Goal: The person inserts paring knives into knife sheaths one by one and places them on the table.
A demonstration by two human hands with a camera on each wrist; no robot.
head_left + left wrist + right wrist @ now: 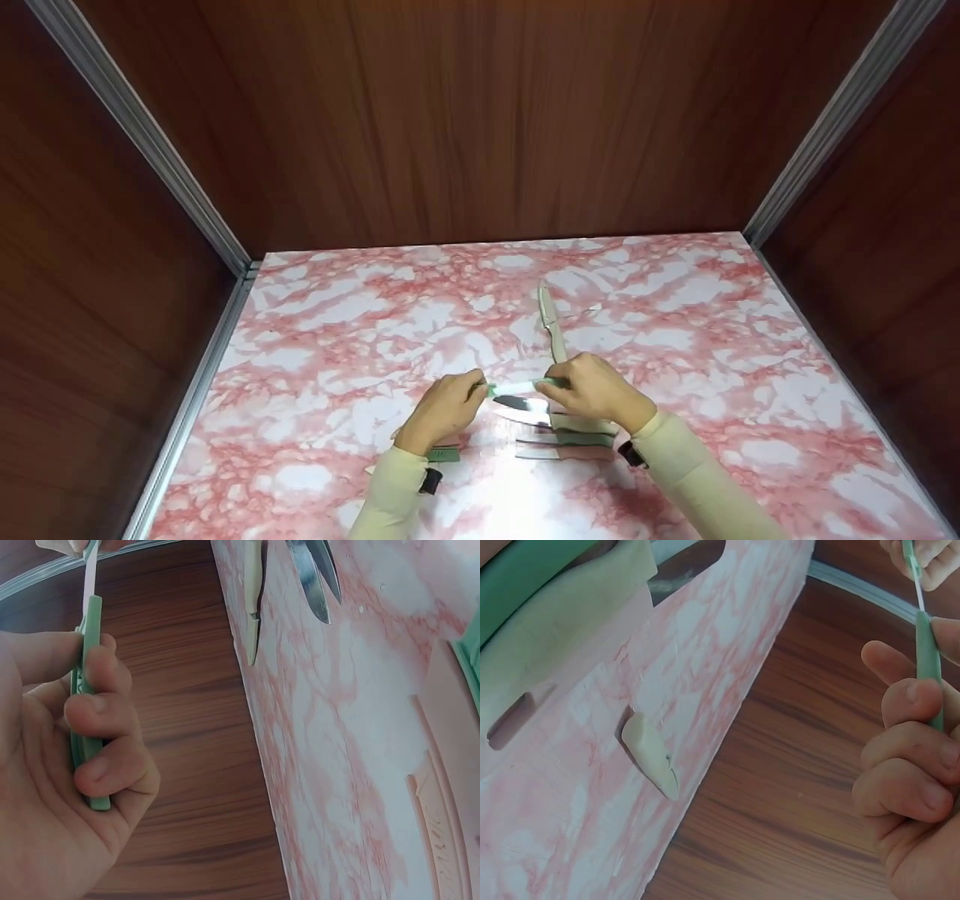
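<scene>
Here a green knife [517, 388] is held above the worktop [750, 360], both hands' fingers clenched on its ends, left [442, 411] and right [592, 390]; seemingly half unsheathed, other knives [562, 442] lying untouched.

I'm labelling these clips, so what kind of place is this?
Probably a boxed-in recording booth: wood-grain walls with metal corner strips enclose a pink marbled tabletop, where both hands hold a green-handled knife above more knives.
</scene>
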